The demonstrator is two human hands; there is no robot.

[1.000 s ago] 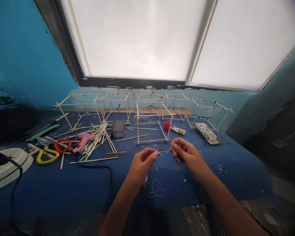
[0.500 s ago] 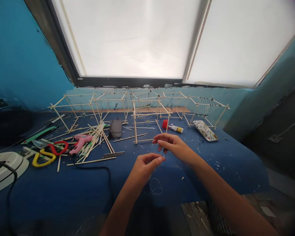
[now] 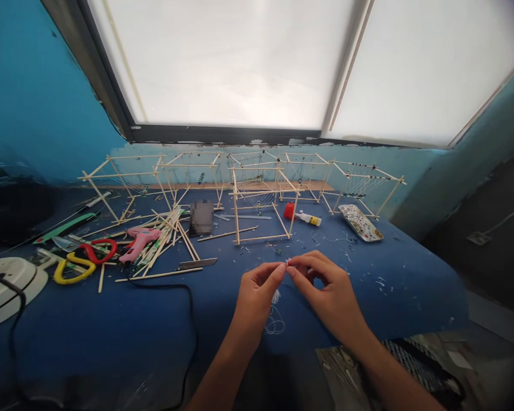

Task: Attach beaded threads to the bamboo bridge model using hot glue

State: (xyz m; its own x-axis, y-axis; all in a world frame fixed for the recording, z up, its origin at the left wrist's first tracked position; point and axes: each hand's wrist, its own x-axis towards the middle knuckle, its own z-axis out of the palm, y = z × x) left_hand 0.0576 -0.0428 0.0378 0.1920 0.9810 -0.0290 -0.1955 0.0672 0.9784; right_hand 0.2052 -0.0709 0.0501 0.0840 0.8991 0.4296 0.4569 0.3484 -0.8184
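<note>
My left hand (image 3: 257,291) and my right hand (image 3: 325,291) meet fingertip to fingertip over the blue cloth (image 3: 111,319). Both are pinched on a thin white thread (image 3: 274,322) that hangs down from the fingers and coils loosely on the cloth below them. Just beyond the hands stands a frame of thin wooden sticks (image 3: 259,202).
More stick frames (image 3: 128,182) line the wall under the window. Left lie loose sticks (image 3: 163,242), a pink glue gun (image 3: 139,240), red and yellow scissors (image 3: 83,260), a black cable (image 3: 188,319) and a white round device (image 3: 4,285). A glue bottle (image 3: 302,216) and patterned tray (image 3: 362,222) sit right.
My right hand drew back from near the stick frame and came down to meet my left hand; both now pinch the thread at one spot.
</note>
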